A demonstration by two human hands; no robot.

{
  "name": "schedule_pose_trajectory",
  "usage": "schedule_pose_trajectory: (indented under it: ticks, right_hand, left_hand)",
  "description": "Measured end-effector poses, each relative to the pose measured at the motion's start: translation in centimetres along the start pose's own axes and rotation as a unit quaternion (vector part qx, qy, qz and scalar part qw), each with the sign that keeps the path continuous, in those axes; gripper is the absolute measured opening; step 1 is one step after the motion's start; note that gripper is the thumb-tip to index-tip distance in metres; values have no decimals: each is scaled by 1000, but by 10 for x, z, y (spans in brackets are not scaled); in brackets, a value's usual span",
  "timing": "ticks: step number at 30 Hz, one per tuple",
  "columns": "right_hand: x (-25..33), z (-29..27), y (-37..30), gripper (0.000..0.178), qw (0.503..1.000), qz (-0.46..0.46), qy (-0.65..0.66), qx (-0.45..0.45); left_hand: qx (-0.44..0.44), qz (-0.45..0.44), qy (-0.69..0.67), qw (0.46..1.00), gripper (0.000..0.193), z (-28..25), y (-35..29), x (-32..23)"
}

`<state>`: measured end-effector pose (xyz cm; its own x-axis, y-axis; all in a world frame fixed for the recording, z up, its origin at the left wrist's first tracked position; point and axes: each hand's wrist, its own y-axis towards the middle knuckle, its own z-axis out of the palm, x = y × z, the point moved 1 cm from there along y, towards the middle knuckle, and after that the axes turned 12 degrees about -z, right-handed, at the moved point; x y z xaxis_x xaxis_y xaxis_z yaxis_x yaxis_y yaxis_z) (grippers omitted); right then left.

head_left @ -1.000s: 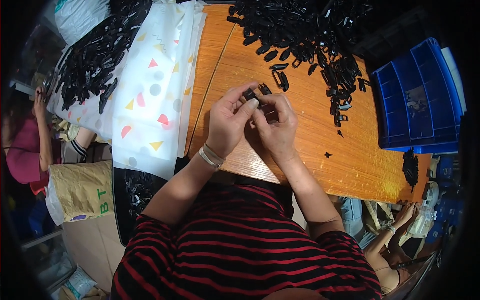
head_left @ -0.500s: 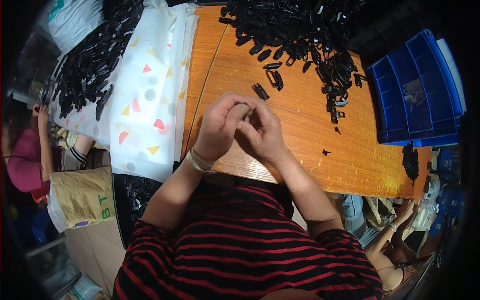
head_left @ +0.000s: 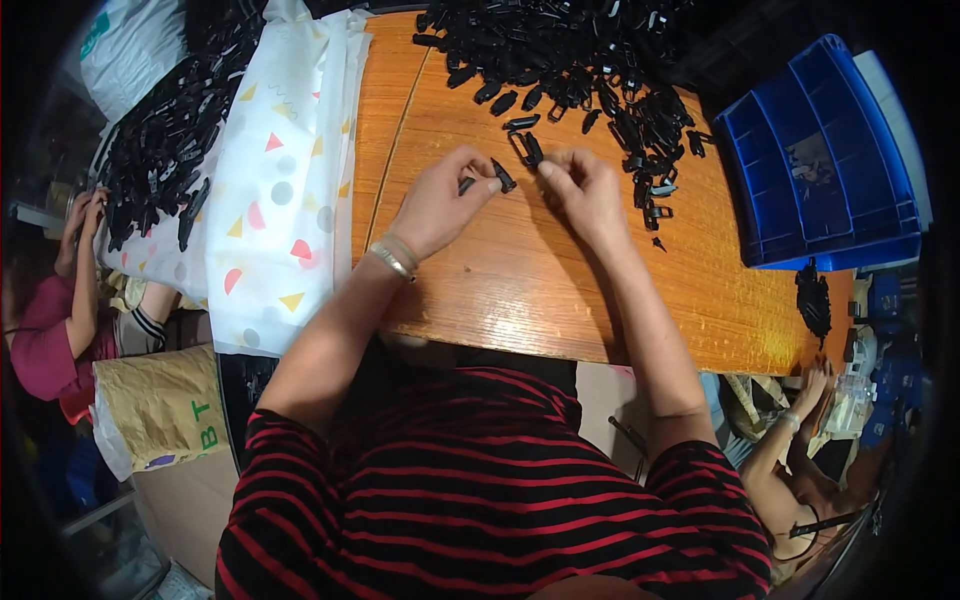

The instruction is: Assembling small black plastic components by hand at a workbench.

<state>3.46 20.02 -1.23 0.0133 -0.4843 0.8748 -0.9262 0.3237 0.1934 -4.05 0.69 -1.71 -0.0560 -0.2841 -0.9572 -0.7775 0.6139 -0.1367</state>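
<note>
My left hand [head_left: 445,203] is closed over the wooden table, with thumb and fingers pinching a small black plastic clip piece [head_left: 503,177]. Another dark bit [head_left: 466,184] shows between its fingers, too covered to name. Just to the right, my right hand [head_left: 588,195] has its thumb and forefinger closed on the near end of a black frame-shaped plastic clip [head_left: 527,149], which still seems to lie on the table. A single black clip piece [head_left: 521,123] rests just beyond it. Behind these spreads a large heap of similar black plastic pieces [head_left: 560,60].
White patterned sheeting [head_left: 270,200] covers the left side, with another black heap [head_left: 160,150] beyond. A blue compartment bin [head_left: 820,160] stands at the right, near a small black bundle [head_left: 813,305]. Other people's arms [head_left: 85,270] show at both sides; a brown paper sack [head_left: 155,410] stands lower left.
My hands have come apart from each other and reached forward. The left has taken hold of the clip piece that lay alone; the right has reached the frame-shaped clip. The view has shifted slightly.
</note>
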Motion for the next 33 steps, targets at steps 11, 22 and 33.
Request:
schedule_pose_trajectory:
  ticks: [11,22,33]
  right_hand:
    - [2,12,36,27,958,-28,-277,61]
    - [28,32,-21,17,985,-130,-78,-80]
    - [32,39,-26,12,986,-150,10,-73]
  left_hand:
    - [-94,124,358,921,27,4,23,3]
    - [-123,13,-20,992,31,23,6,16]
    - [73,-114,-312,940,28,11,-9,15]
